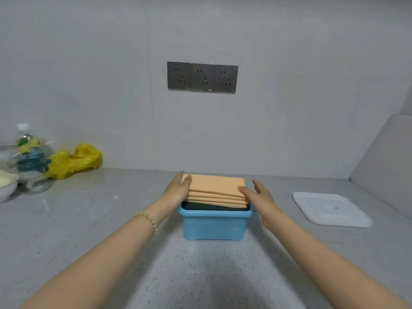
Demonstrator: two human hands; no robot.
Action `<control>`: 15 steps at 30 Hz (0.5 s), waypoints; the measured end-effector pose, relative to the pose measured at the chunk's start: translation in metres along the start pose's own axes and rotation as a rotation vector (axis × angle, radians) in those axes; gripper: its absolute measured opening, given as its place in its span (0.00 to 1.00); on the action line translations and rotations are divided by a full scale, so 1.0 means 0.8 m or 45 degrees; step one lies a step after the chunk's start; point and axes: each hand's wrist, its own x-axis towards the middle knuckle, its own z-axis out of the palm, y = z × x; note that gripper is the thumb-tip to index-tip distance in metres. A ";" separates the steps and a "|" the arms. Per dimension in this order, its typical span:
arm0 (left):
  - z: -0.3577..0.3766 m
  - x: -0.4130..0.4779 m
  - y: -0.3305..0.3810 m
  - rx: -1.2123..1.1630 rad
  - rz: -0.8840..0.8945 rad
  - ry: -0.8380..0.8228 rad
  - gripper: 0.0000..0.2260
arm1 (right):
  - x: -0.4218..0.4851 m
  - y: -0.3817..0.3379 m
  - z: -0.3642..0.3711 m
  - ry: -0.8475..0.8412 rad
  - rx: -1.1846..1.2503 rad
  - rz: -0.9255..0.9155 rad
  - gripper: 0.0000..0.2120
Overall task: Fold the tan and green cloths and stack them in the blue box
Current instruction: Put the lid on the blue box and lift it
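while hands [219,192] flank it, tan cloth [217,186] tops box [214,226].

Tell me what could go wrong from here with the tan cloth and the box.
1. The tan cloth rises above the rim of the box, so its folds may splay or slide off once the left hand and right hand at its sides let go.
2. Pressing unevenly could skew it over the green cloth or tip the box.
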 end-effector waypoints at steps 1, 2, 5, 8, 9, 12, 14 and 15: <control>0.003 -0.001 0.000 0.066 0.041 0.002 0.23 | -0.003 -0.001 0.001 -0.016 -0.054 -0.065 0.30; 0.006 -0.002 -0.002 0.109 0.066 0.003 0.22 | -0.006 -0.002 0.002 -0.035 -0.098 -0.109 0.28; 0.011 -0.005 -0.006 0.130 0.086 0.029 0.20 | -0.014 -0.005 0.007 -0.073 -0.152 -0.156 0.23; 0.015 -0.008 -0.007 0.098 0.075 0.057 0.19 | -0.016 -0.004 0.010 -0.054 -0.180 -0.158 0.22; 0.016 -0.008 -0.007 0.097 0.076 0.068 0.19 | -0.016 -0.005 0.011 -0.043 -0.186 -0.151 0.22; 0.021 -0.010 -0.007 0.102 0.039 0.081 0.20 | -0.013 -0.004 0.012 -0.045 -0.205 -0.129 0.22; 0.021 -0.009 -0.007 0.101 0.018 0.077 0.20 | -0.012 -0.003 0.013 -0.057 -0.213 -0.124 0.22; 0.021 -0.009 -0.007 0.088 0.006 0.077 0.20 | -0.012 -0.004 0.013 -0.057 -0.209 -0.120 0.22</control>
